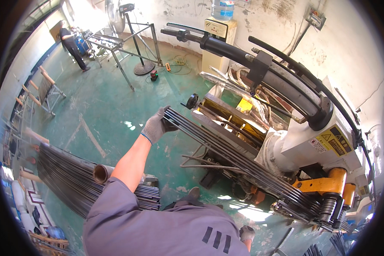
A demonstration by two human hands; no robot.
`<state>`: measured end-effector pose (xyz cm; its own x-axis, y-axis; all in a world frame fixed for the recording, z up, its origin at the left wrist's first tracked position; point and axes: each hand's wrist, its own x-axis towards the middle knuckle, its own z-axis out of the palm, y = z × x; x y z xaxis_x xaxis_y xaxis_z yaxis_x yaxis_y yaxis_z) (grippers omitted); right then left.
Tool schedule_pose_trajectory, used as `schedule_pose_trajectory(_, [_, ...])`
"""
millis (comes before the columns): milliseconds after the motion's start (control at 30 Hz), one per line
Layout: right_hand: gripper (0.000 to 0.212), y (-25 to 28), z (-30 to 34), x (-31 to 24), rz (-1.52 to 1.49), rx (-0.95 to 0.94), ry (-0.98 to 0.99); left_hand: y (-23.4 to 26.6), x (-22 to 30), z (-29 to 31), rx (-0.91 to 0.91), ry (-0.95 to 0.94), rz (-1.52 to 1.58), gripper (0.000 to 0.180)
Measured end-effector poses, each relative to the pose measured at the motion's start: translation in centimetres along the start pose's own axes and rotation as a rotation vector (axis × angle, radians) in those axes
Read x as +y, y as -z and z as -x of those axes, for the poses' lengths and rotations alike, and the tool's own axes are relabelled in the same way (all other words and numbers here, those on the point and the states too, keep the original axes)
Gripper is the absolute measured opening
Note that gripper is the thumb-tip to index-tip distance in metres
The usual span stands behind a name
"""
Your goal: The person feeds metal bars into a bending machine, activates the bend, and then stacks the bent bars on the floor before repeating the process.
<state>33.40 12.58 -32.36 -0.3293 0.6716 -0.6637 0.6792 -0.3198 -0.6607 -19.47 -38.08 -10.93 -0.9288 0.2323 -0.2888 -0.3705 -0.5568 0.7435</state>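
My left hand (155,126), in a grey knit glove, is stretched forward and closed around the near ends of several long dark metal rods (226,150). Side by side, these rods slant down to the right, as far as a machine head with a yellow arm (322,184) and a dark coil spring (327,208). Low in the picture, beside my body, hangs my gloved right hand (246,233). It is apart from the held rods, and its fingers do not show clearly.
A large bundle of dark rods (68,181) lies at my left, with a pipe (101,174) on it. The bending machine's black beam (230,50) arches over the right side. A water dispenser (219,32) and metal frame (153,42) stand farther off. Another person (72,45) stands far left.
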Motion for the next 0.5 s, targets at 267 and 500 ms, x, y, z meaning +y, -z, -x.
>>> schedule_pose_trajectory(267, [0.014,3.0,-0.5,3.7,0.081,0.008,-0.057,-1.6,-2.6,-1.2,0.013,-0.035,-0.073,0.050])
schedule_pose_trajectory(500, [0.025,6.4,-0.8,4.2,0.277,0.064,-0.052,2.5,-2.5,-0.9,0.102,-0.117,-0.504,0.051])
